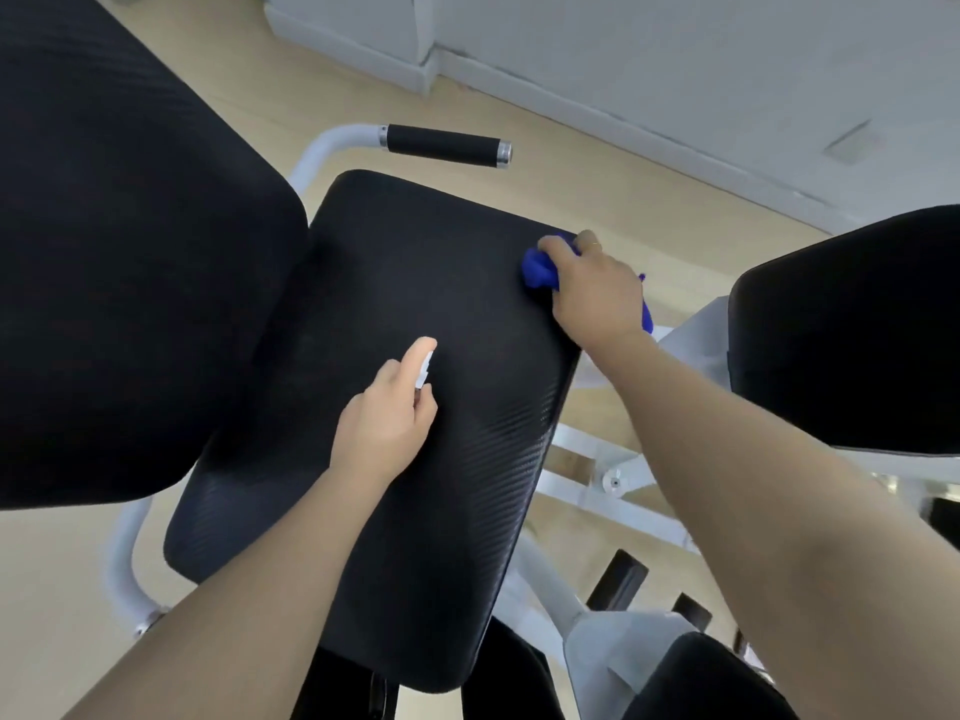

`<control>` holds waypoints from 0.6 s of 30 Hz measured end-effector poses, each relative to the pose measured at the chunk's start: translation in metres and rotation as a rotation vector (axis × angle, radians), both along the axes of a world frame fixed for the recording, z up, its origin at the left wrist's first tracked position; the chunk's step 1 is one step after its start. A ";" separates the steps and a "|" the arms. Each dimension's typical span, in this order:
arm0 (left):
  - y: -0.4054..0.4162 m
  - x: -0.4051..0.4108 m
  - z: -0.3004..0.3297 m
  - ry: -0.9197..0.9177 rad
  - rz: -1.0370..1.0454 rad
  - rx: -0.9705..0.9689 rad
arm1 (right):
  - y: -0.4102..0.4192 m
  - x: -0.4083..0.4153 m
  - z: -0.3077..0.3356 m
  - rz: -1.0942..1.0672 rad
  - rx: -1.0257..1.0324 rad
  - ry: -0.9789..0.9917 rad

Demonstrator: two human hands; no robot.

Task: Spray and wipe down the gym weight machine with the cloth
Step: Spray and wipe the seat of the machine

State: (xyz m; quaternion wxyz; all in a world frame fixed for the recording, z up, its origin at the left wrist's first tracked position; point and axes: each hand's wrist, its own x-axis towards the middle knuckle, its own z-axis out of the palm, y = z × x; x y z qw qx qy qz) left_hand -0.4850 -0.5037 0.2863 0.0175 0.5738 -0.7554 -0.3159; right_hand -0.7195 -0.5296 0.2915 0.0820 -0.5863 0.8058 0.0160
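The weight machine's black padded seat (395, 407) fills the middle of the view, with its black backrest (119, 262) to the left. My right hand (597, 291) presses a bunched blue cloth (537, 270) onto the seat's far right corner. My left hand (387, 420) hovers over the seat's middle, closed around a small white spray bottle (426, 368). Only the bottle's white top shows between the fingers; the index finger rests on it.
A black-grip handle (441, 145) on a white tube sticks out beyond the seat. Another black pad (852, 335) stands at the right. White frame bars (597, 478) and more black pads lie below the seat. Pale wood floor and a white wall base surround the machine.
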 end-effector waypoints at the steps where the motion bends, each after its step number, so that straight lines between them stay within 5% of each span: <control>1: 0.002 -0.002 -0.001 -0.003 0.020 -0.018 | 0.001 0.001 -0.001 -0.080 -0.026 -0.064; 4: 0.004 -0.004 0.000 0.002 0.054 -0.018 | 0.028 0.019 -0.003 -0.043 0.004 -0.180; 9: 0.004 -0.009 -0.002 -0.084 0.016 -0.053 | 0.063 0.017 -0.004 0.404 0.012 -0.187; 14: 0.006 -0.008 -0.012 -0.053 0.019 -0.166 | -0.007 -0.031 0.001 0.155 0.001 0.025; 18: 0.007 -0.008 -0.018 -0.035 0.034 -0.229 | 0.004 -0.009 0.002 0.086 0.001 -0.062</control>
